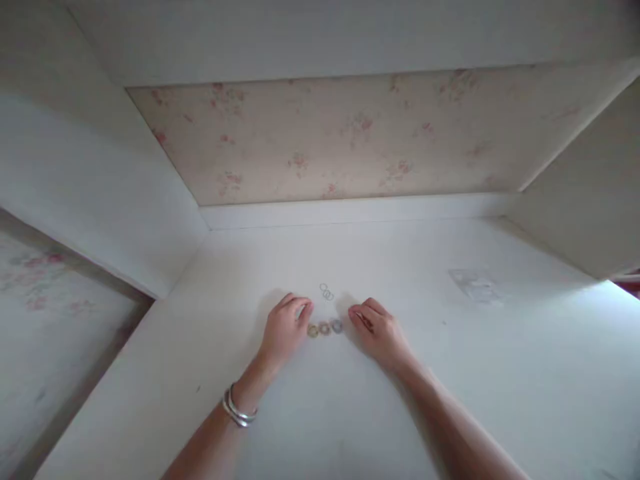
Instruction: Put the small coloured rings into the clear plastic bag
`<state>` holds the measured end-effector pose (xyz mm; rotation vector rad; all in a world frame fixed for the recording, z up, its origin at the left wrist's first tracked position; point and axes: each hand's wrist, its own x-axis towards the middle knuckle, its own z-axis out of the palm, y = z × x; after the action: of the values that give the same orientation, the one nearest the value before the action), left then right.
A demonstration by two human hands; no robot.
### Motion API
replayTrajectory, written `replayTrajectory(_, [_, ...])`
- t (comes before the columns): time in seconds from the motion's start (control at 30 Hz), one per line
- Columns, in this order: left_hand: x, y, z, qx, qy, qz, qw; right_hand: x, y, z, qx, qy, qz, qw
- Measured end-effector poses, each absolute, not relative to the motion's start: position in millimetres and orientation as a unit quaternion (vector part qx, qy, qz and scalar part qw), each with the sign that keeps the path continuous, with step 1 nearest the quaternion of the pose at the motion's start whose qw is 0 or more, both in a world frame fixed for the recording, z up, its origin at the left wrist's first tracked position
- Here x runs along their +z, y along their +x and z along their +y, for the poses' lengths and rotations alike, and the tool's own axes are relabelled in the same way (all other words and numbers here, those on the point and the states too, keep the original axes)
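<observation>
Three small rings lie in a row (325,328) on a white table (350,413): two golden ones at the left and middle, a silvery one at the right. My left hand (286,328) rests just left of the row, fingers curled, fingertips close to the leftmost ring. My right hand (377,329) rests just right of the row, fingers bent toward the silvery ring. Neither hand visibly holds anything. Two thin wire hoops (326,291) lie a little farther back, between the hands. Silver bangles (238,408) circle my left wrist.
The table sits in a recess with white side walls and a floral wallpaper back panel (350,140). A faint clear plastic scrap (475,285) lies on the table at the right. More floral surface shows at far left.
</observation>
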<state>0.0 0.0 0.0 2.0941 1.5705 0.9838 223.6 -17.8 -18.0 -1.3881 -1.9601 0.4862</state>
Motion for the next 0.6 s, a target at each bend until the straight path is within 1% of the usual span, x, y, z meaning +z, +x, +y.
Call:
replayTrajectory(0.13, [-4.9, -13.2, 10.5, 0.340, 0.683, 0.606, 0.226, -17.2, 223.1, -12.8, 0.171, -0.555, -0.749, 0.320])
replayTrajectory(0.27, [-7.4, -16.5, 14.7, 0.332, 0.654, 0.621, 0.275, -14.8, 216.8, -0.1, 0.137, -0.555, -0.777, 0.265])
replayTrajectory(0.47, [-10.4, -16.9, 15.9, 0.338, 0.645, 0.615, 0.303, 1.5, 195.6, 27.5, 0.080, -0.537, -0.825, 0.157])
replayTrajectory(0.6, [-13.0, -18.1, 16.3, 0.344, 0.649, 0.605, 0.308, 7.6, 185.8, 37.6, 0.062, -0.525, -0.840, 0.120])
